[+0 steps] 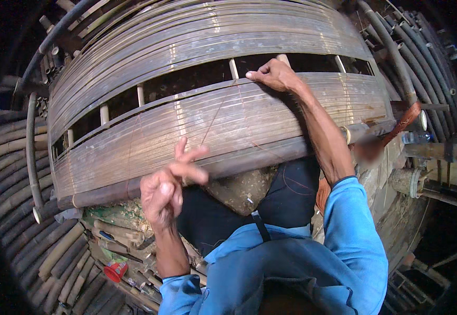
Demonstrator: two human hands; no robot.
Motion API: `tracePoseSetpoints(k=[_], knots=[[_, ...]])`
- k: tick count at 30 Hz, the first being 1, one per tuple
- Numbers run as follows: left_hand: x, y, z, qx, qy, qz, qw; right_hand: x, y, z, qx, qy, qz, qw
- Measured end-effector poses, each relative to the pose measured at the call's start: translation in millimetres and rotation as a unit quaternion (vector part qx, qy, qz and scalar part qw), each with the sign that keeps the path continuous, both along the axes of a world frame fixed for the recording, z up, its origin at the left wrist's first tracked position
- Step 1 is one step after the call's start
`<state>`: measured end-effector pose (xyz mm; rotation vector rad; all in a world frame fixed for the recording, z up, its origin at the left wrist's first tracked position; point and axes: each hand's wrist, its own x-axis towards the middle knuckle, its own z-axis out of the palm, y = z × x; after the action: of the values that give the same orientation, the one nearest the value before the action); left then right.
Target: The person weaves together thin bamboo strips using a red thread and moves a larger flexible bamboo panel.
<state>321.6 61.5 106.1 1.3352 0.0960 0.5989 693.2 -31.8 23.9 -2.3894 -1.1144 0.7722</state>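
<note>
A wide panel of long, thin bamboo slats [212,123] lies across in front of me, with pale cross sticks [140,94] showing in a dark gap between its two parts. At the gap's near edge my right hand [276,76] is closed, thumb and forefinger pressed together; what they pinch is hidden. Lower down, my left hand [171,189] is held above the near edge, some fingers spread and others curled, slightly blurred. A thin reddish thread [215,116] slants from near the right hand toward the left fingertips; whether it touches them I cannot tell.
A thick bamboo pole [262,157] runs along the panel's near edge. Orange-brown cord [407,119] hangs at the right. Bamboo poles [23,184] lie at the left, with more [422,58] far right. A red cup-like object [115,272] sits at lower left.
</note>
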Motion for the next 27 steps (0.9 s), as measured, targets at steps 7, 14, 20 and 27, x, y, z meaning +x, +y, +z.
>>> tracePoseSetpoints(k=[7,14,20,27], knots=[[-39,-39,-5,-0.02,0.037,0.063,0.997,-20,0,0,0.058,-0.042,-0.06,0.996],[-53,-63,-5,0.028,0.09,0.092,0.991,-84,-9,6,0.37,-0.21,0.171,0.889],[-75,-69,-6,0.054,0.106,0.088,0.989,-156,-16,-4,0.354,-0.026,0.249,0.901],[-87,-17,-27,0.071,0.196,0.191,0.959,-166,-21,40,0.243,-0.069,0.326,0.911]])
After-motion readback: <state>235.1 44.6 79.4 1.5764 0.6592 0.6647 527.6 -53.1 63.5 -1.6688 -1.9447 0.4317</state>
